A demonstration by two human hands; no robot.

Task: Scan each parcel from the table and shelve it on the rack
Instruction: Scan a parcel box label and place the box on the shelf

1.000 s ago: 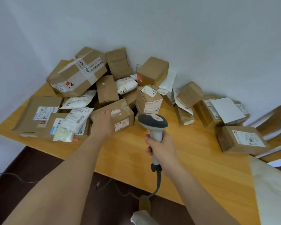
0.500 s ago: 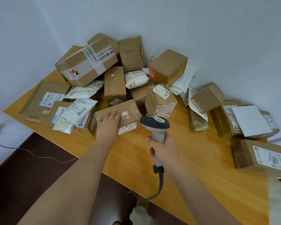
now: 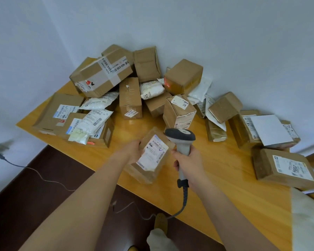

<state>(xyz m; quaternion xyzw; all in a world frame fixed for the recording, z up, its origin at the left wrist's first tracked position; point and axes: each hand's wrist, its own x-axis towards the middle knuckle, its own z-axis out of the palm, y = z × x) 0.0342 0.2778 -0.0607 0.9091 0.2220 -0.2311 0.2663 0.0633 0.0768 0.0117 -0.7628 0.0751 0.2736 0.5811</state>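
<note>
My left hand grips a small brown cardboard parcel by its left edge and holds it lifted over the table's front edge, white shipping label facing up. My right hand is wrapped round the handle of a grey and white barcode scanner. The scanner's head sits just above the parcel's upper right corner. Its coiled cable hangs down past the table edge. A pile of brown boxes and white mailer bags covers the back of the wooden table.
White walls close in behind and to the left of the table. A labelled box lies at the right edge, near wooden slats. A power plug and cable trail over the dark floor at left. My foot shows below the table.
My left hand has picked the small parcel off the pile and brought it toward me, turned label up beside the scanner. The view has shifted left and down.
</note>
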